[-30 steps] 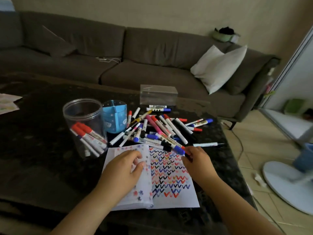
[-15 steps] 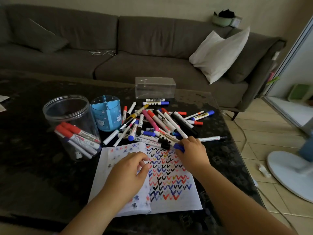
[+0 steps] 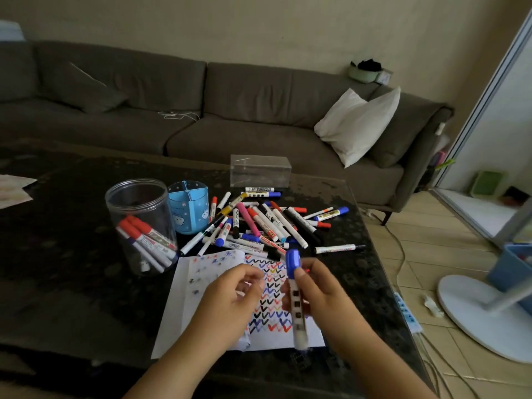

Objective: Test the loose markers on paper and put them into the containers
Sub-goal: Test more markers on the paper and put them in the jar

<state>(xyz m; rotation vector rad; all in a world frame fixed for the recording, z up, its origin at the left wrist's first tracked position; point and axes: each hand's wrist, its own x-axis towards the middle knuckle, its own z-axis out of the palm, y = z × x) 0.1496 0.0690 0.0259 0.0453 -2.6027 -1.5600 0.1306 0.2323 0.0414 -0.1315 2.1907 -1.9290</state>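
From the head view, my right hand (image 3: 319, 295) has its grip closed round a blue-capped marker (image 3: 296, 300), held cap-up above the paper (image 3: 218, 283). My left hand (image 3: 230, 300) hovers beside it, fingers loosely curled, its grip holding nothing. At twelve o'clock lies the marker pile (image 3: 259, 223); at ten o'clock stand the clear jar (image 3: 141, 223) and blue holder (image 3: 188, 208) on the table (image 3: 72, 269).

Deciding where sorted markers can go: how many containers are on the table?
3: a clear round jar at left, a blue divided cup beside it, a clear box behind the markers.
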